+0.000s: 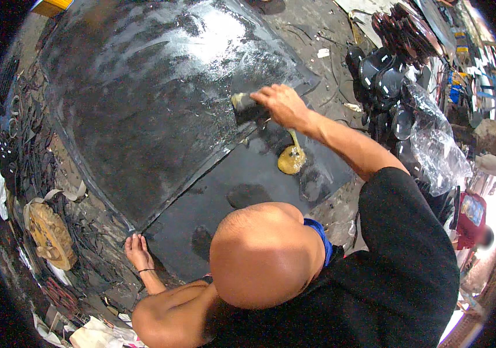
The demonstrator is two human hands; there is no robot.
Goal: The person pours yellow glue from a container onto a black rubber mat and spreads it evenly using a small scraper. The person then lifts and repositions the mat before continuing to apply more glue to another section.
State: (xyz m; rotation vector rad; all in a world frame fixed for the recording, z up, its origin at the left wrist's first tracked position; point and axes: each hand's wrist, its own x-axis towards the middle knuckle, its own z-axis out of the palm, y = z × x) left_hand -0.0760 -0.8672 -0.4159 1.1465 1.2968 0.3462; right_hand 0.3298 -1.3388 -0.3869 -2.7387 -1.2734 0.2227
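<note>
A large black sheet (126, 133) with a wet, shiny coating over its far part lies on the ground. My right hand (282, 105), closed, grips a flat dark spreader (246, 109) with yellowish paste at its upper corner, close against the sheet near its right edge. Just below that hand, a yellow glue puddle (291, 160) with a thin trail rests on a second dark sheet (219, 180). At the coated sheet's near left corner, my left hand (137, 253) has its fingers closed on the edge; the thumb's contact is unclear.
Dark strips and scraps (24, 133) litter the ground at left, near a worn yellowish block (51, 235) with a strap. On the right are stacked dark pieces (407, 35), black rounded pieces (384, 72) and crumpled clear plastic (436, 142). A yellow box (51, 7) sits far left.
</note>
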